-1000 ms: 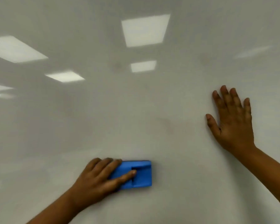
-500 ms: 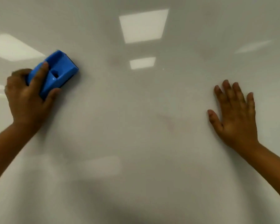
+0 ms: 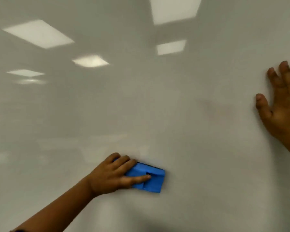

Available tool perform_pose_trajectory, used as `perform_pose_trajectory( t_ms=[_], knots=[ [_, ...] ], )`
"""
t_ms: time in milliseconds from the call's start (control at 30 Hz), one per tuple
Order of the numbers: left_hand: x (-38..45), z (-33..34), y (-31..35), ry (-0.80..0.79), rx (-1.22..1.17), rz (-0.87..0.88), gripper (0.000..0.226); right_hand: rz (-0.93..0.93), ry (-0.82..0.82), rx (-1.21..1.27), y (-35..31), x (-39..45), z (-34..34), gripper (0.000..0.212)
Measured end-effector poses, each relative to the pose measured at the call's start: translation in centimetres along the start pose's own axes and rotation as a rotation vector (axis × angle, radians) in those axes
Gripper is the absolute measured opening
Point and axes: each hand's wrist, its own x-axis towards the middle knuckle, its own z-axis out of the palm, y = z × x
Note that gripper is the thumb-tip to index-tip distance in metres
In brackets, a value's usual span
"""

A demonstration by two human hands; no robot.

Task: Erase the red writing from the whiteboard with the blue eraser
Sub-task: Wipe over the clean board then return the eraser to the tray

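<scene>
Gripping the blue moulded plastic block eraser (image 3: 146,178) flat against the glossy white whiteboard (image 3: 141,106), the left hand (image 3: 112,174) curls fingers over its top, thumb in the side groove. It looks light, stiff, easily held there. Up and right of the eraser lies a faint reddish smudge (image 3: 213,106), and beyond it the right hand (image 3: 281,104) rests spread flat, holding nothing.

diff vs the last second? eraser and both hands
The left hand swept the blue eraser from the whiteboard's lower middle up to the upper left, then back down. It kept its grip throughout. The right hand stayed flat on the board; a faint smudge remains.
</scene>
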Motion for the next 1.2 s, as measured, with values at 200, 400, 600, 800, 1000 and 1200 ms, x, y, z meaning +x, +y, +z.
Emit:
perform_pose_trajectory(
  t_ms=[200,400,600,800,1000,1200],
  knots=[
    [11.7,-5.0,-14.7,0.105,0.157,-0.309,0.05,0.109,0.041,0.006,-3.4,-0.4,-1.0,0.058],
    [21.5,-4.9,-14.8,0.138,0.059,-0.437,0.056,0.306,0.028,0.249,-9.3,3.3,-3.7,0.064],
    [22.1,-1.9,-4.1,0.224,-0.102,-0.237,0.027,-0.218,-0.109,0.29,-16.6,2.6,-4.0,0.047],
    [19.1,0.4,0.1,0.251,-0.111,-0.208,0.023,-0.326,-0.154,0.244,-14.8,-3.3,-2.8,0.057],
    [18.1,0.9,1.2,0.261,-0.013,-0.175,0.036,-0.415,-0.175,0.108,-12.0,-5.4,-2.9,0.071],
    [17.3,1.5,2.9,0.272,-0.08,-0.247,0.048,-0.334,-0.258,0.19,-11.8,-6.8,-3.2,0.066]
  ],
)
